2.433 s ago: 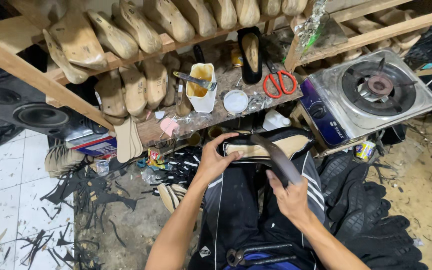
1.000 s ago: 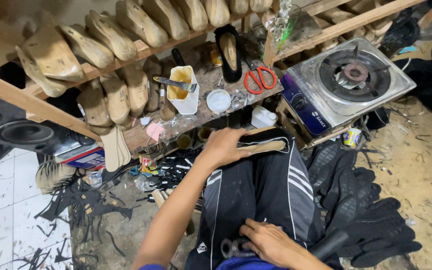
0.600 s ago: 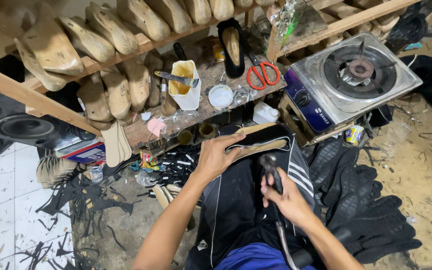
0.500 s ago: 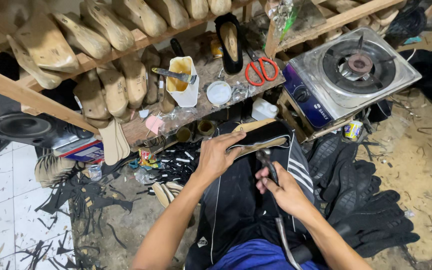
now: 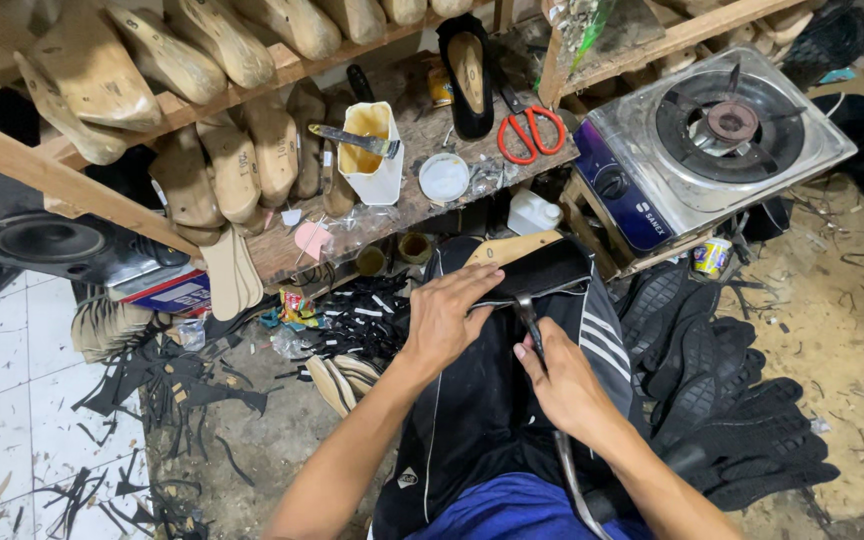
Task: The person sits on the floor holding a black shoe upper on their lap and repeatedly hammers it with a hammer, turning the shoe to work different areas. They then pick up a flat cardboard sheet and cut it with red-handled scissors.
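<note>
Count taken from the head view. Hands: two, a left hand (image 5: 449,318) and a right hand (image 5: 562,378). Shoe on a wooden last across the lap (image 5: 532,265): one. Metal pincers (image 5: 529,320) in the right hand: one. Gas stove (image 5: 717,140), single burner: one. Red-handled scissors (image 5: 529,130): one pair. White jug with a brush in it (image 5: 372,150): one. Small white round lid (image 5: 444,178): one. Black shoe upper on the bench (image 5: 468,70): one. Loudspeaker (image 5: 42,235): one. Wooden lasts (image 5: 232,165) on the shelves: at least ten in sight, some cut off by the frame. Black rubber soles (image 5: 722,400) heaped on the floor: too overlapped for an exact count.
</note>
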Demonstrator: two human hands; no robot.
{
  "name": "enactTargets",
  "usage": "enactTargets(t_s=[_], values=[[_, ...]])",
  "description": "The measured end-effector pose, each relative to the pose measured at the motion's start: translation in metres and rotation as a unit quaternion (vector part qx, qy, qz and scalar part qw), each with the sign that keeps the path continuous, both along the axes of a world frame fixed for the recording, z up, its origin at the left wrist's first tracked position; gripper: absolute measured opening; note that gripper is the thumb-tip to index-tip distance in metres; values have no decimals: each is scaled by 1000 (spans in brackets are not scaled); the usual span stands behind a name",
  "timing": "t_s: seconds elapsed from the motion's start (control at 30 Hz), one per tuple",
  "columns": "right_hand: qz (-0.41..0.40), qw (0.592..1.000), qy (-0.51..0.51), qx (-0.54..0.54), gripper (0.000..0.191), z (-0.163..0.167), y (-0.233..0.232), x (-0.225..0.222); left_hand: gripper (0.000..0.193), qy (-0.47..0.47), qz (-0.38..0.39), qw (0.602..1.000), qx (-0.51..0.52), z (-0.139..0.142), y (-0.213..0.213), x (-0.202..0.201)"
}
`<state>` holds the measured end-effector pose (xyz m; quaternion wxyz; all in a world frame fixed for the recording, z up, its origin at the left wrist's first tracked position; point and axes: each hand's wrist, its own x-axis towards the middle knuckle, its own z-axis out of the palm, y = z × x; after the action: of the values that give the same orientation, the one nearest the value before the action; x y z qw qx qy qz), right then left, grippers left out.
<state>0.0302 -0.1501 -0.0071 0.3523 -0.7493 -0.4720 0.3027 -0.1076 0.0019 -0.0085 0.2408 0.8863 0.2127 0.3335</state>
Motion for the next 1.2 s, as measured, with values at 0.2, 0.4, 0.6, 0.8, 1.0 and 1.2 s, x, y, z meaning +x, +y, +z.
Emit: enactTargets(t_s=[0.2,0.4,0.6,0.8,1.0,1.2], values=[[-5,1000,4,-2,24,-14,11,1,54,65,-41,995,-58,6,19,0],[-13,999,-20,23,23,-15,18,-2,53,226,44,952,-201,17,35,25],[91,982,-166,-25,21,-16,12,27,46,232,35,966,-111,14,26,30],[113,960,-242,-78,26,-7,12,64,48,174,6,984,26,2,14,31],[52,969,-239,-40,24,-7,11,56,49,222,-7,975,-29,11,25,44],[101,960,-259,29,42,-4,5,67,54,311,-25,949,-48,13,28,78]])
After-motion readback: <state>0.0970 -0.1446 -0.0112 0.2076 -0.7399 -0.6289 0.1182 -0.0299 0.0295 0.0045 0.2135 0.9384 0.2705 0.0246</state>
